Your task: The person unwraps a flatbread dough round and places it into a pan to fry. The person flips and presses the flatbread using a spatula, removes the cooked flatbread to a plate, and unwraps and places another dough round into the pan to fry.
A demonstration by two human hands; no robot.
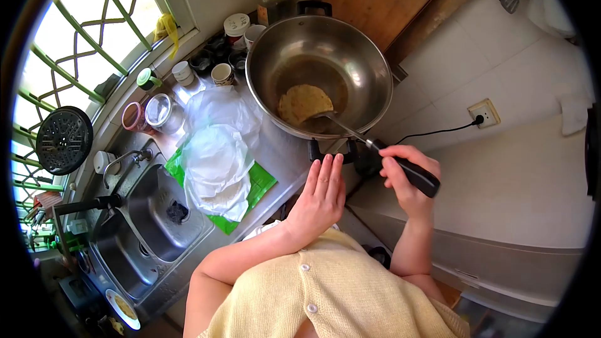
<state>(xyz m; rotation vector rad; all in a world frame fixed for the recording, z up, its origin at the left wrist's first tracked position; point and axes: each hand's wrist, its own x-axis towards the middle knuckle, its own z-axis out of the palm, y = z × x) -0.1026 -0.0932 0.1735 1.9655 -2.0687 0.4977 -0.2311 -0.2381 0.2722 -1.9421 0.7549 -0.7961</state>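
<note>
A large steel wok (369, 56) stands on the counter with a round, browned flatbread (303, 101) lying low in it. My right hand (410, 178) is wrapped round the black handle of a spatula (341, 124), whose blade sits at the flatbread's near edge; whether it is under the bread I cannot tell. My left hand (324, 197) holds nothing. Its fingers are stretched out, with the tips at the wok's near black handle (332, 153); contact is unclear. To the left, thin white plastic sheets (216, 166) lie over a green packet (261, 183).
A double steel sink (163, 206) with a tap (134, 155) is at left. Jars and cups (222, 74) line the window side. Wooden boards (369, 0) lean behind the wok. A black cord runs to a wall socket (484, 116) at right.
</note>
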